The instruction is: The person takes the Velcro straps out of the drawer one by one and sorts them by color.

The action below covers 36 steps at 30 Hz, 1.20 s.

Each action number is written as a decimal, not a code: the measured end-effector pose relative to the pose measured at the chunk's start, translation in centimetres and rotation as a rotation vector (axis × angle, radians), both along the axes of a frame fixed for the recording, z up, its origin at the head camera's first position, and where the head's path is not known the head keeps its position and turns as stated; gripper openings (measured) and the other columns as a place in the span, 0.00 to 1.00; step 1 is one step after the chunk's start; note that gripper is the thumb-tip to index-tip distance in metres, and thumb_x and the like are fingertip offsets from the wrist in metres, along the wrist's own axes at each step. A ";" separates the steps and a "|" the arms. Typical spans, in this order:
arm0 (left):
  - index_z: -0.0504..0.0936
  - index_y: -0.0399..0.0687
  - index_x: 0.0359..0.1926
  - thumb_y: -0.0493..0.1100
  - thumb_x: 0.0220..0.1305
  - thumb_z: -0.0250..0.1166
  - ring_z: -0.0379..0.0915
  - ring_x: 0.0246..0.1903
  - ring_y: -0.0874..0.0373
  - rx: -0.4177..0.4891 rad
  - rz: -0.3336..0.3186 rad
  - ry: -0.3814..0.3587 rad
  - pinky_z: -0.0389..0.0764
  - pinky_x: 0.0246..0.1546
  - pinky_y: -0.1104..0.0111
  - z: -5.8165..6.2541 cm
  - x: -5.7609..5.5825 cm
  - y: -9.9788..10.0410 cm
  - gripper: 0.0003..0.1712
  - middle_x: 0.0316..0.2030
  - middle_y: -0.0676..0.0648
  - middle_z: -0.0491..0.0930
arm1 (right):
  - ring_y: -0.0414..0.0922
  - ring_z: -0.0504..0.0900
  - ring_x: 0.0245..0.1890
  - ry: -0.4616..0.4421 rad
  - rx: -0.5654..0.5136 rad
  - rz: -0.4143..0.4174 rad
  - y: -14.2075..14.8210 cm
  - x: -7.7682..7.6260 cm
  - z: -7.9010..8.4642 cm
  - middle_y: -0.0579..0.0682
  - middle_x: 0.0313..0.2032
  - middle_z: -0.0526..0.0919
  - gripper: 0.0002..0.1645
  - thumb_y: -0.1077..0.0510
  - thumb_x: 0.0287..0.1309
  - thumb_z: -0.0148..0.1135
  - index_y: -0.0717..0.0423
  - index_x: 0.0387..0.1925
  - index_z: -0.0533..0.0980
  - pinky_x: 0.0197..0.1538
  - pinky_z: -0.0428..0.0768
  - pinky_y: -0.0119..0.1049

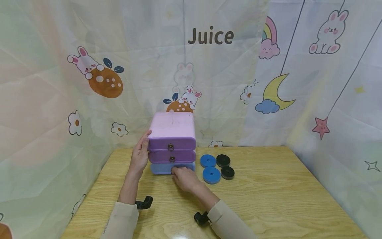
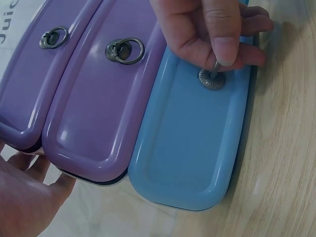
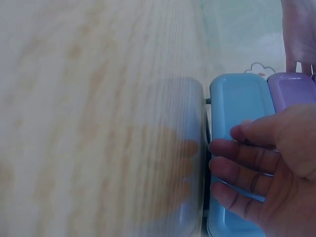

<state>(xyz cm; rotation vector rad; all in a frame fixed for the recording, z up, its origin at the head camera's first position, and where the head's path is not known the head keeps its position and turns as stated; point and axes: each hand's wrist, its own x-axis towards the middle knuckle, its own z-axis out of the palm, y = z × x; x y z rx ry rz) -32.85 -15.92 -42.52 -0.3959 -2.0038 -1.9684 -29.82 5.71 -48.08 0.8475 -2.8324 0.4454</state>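
A small drawer box (image 1: 171,124) with a pink top stands on the table, two purple drawers (image 1: 185,144) above a blue drawer (image 1: 159,168). My left hand (image 1: 139,156) rests against the box's left side, its fingers along the upper drawers. At the blue drawer's front, my right hand (image 1: 185,178) pinches the ring pull (image 2: 216,68) between thumb and index finger. The other fingers extend loosely in front of the blue face. Ring pulls (image 2: 124,51) hang on both purple drawers. All the drawers look closed.
Right of the box lie two blue rolls (image 1: 211,175) and two black rolls (image 1: 227,172) of flat strap on the wooden table (image 1: 268,192). Printed cloth (image 1: 143,66) hangs behind and at both sides. Black wrist cameras (image 1: 145,202) jut from both wrists.
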 end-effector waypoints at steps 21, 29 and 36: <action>0.65 0.65 0.79 0.62 0.82 0.45 0.58 0.77 0.52 -0.010 0.003 -0.009 0.64 0.74 0.43 0.0 -0.1 -0.1 0.30 0.81 0.57 0.58 | 0.36 0.73 0.26 -0.047 0.007 0.039 0.2 0.4 0.0 0.37 0.27 0.78 0.09 0.55 0.72 0.63 0.45 0.32 0.79 0.30 0.74 0.32; 0.65 0.66 0.78 0.63 0.81 0.45 0.58 0.78 0.51 -0.017 0.015 -0.022 0.64 0.74 0.42 0.0 -0.1 -0.2 0.30 0.81 0.57 0.57 | 0.35 0.73 0.27 -0.062 0.012 0.043 0.2 0.9 0.0 0.36 0.27 0.79 0.09 0.54 0.73 0.62 0.44 0.32 0.79 0.31 0.75 0.31; 0.66 0.67 0.78 0.63 0.81 0.45 0.60 0.76 0.51 -0.014 0.014 -0.020 0.65 0.74 0.42 0.0 0.0 0.0 0.30 0.80 0.58 0.59 | 0.35 0.79 0.29 -0.036 -0.038 0.057 0.7 1.0 0.0 0.38 0.31 0.84 0.06 0.54 0.71 0.65 0.45 0.34 0.82 0.34 0.79 0.32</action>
